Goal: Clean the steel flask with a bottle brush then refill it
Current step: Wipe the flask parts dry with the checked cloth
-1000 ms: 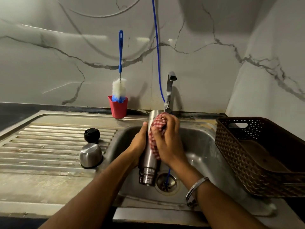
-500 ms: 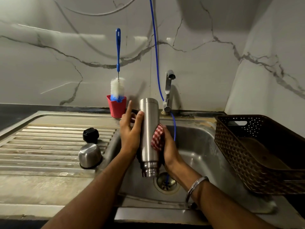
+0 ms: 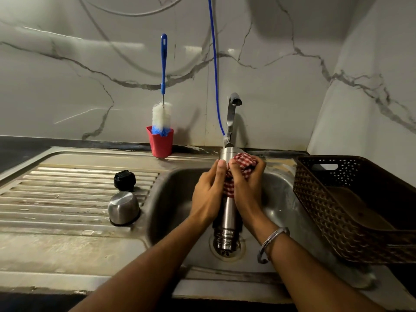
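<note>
Nearest to me, the person's two forearms reach in over the front rim of the sink (image 3: 157, 221), a metal bangle (image 3: 273, 240) on the right wrist. Just beyond, the steel flask (image 3: 228, 212) is held upside down over the drain (image 3: 226, 246), its threaded mouth pointing down and its base up near the tap. The left hand (image 3: 208, 194) is curled round the flask's body, thumb laid up along it, steadying it. The right hand (image 3: 246, 188) grips a red checked cloth (image 3: 244, 163) wrapped against the upper part of the flask, fingers closed over both. This looks like wiping the outside; to do it well I'd keep the left hand firm and low so the wet steel cannot slip, run the cloth the full length while turning the flask, and keep the mouth downward so water drains out. On the draining desk (image 3: 67, 199) to the left sit the steel cup lid (image 3: 123, 208) and, behind it, the black stopper (image 3: 125, 180). To the right stands a brown woven basket (image 3: 326, 199). Farther back, the bottle brush (image 3: 162, 115) stands bristles-down in a red cup (image 3: 160, 144) by the wall, near the tap (image 3: 231, 115) and a blue hose (image 3: 215, 64).
</note>
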